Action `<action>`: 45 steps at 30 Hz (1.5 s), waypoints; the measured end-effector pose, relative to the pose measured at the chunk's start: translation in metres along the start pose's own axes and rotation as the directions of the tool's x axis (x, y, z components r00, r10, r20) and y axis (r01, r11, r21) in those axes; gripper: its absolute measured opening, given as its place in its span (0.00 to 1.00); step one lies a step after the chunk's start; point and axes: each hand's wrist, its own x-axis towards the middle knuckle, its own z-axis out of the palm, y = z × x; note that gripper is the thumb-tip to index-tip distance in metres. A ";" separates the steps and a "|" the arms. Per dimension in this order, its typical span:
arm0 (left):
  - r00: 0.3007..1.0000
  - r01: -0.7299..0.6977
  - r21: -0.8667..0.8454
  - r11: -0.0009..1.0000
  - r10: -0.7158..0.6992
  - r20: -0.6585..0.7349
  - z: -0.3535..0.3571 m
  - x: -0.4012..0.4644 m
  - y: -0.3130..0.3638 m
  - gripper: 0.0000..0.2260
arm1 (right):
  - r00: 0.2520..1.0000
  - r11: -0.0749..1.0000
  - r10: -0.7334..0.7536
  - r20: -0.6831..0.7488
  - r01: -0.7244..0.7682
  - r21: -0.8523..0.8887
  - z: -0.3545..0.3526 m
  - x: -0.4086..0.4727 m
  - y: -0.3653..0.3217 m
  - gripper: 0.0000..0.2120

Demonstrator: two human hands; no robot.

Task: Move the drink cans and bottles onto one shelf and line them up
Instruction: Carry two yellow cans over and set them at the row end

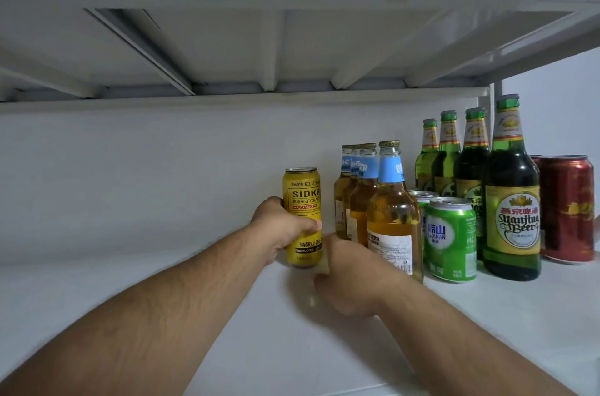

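Note:
A tall yellow can point(302, 197) stands on the white shelf point(162, 282), and my left hand point(279, 227) grips it around the middle from the left. My right hand point(349, 275) is just right of the can's base, blurred, with its back towards me; its fingers are hidden. To the right stand several amber bottles with blue neck labels point(393, 217) in a row going back. Beyond them are green cans point(449, 240), several green Yanjing bottles point(511, 201) and red cans point(568, 210).
The shelf above point(292, 48) hangs low over the bottle tops. A white back wall point(162, 175) closes the shelf behind the drinks. The shelf surface left of the yellow can is bare white board.

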 end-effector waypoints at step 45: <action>0.998 -0.062 0.820 0.570 0.038 0.050 -0.071 -0.091 -0.006 0.34 | 0.985 0.968 -0.159 0.065 0.168 -0.189 -0.007 -0.015 -0.021 0.23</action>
